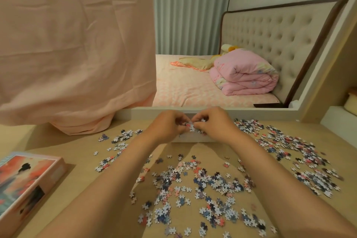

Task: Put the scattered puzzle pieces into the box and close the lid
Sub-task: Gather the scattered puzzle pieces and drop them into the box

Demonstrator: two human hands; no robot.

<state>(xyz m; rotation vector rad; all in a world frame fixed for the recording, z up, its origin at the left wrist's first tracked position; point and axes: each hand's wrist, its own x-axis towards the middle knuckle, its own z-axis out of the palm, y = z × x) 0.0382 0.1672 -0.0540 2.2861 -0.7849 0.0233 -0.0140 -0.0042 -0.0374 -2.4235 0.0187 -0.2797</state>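
Puzzle pieces (pixel 202 185), uncountably many, strewn on surface (pixel 77 150), near side of left hand (pixel 168 123) and right hand (pixel 214 123). One lid (pixel 29 179), picture up, near-left of left hand, long axis running away. Both hands curled, pinching one clump (pixel 191 127) over one white box (pixel 193 138).

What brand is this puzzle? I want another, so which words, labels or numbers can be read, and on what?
Nothing can be read.
On the lid: picture only, no legible words.
Its dark patch: too blurred to read.
On the pieces and box: no print shows.
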